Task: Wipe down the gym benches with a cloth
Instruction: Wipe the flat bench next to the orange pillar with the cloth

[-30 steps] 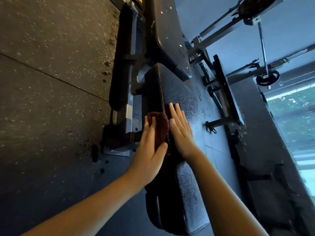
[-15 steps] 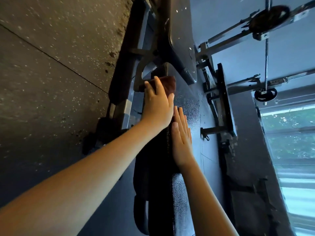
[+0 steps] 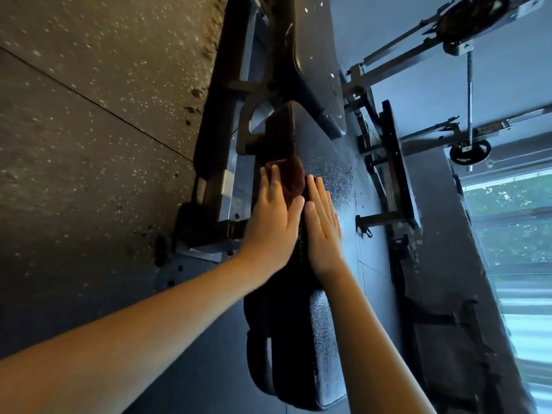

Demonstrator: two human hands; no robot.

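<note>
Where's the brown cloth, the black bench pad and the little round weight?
Brown fuzzy cloth (image 3: 291, 179): head view, middle of exposed part.
Black textured bench pad (image 3: 325, 339): head view, bare top surface.
Small round black weight plate (image 3: 482, 150): head view, right rim.

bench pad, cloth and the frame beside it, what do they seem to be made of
Bench pad: probably black vinyl or faux leather; pebbled grain, slight sheen where the window light hits. Cloth, pressed under the left hand: reddish-brown, matte and fuzzy-looking, perhaps microfibre or terry; too blurred to say. Frame: grey metal, flat hard-edged plates with dull reflections.
</note>
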